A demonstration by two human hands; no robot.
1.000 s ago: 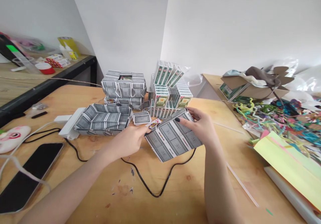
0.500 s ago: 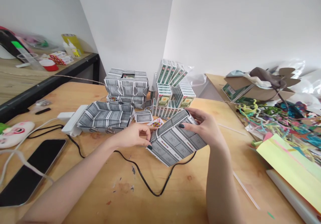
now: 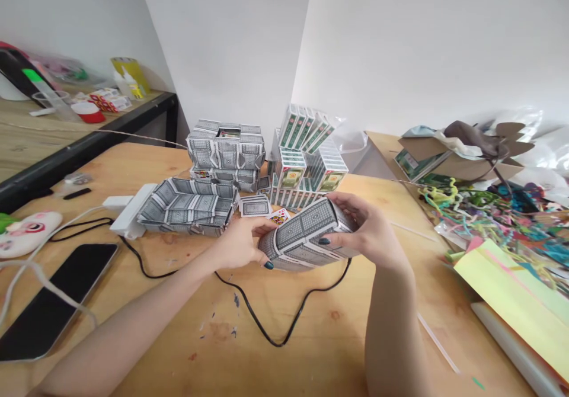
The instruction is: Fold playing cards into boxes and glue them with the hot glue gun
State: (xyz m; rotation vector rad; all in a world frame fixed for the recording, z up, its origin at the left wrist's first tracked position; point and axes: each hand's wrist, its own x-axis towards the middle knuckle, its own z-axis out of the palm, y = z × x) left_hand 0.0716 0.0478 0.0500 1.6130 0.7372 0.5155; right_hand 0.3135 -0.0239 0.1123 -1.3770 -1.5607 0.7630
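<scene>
Presently, the person holds with both hands a grey-and-white patterned block of joined playing cards (image 3: 306,234), tilted, in the middle of the scene above the pale wooden table (image 3: 329,361). The left hand (image 3: 242,243) pinches its left end, with the thumb at the near lower edge and the bent fingers on the far side. The right hand (image 3: 371,231) grips the right end, its thumb laid on the near side and its other fingers curved behind. Some fingertips are hidden, so it is hard to tell how strongly they press, or whether the block touches the table. To handle such a piece well, it seems wise to press softly and evenly from both ends, because card joints could open or bend. Better also to keep it clear of the loose face-up playing card (image 3: 280,215) just beyond its left end, and of the thin black cable (image 3: 275,343) on the near side.
</scene>
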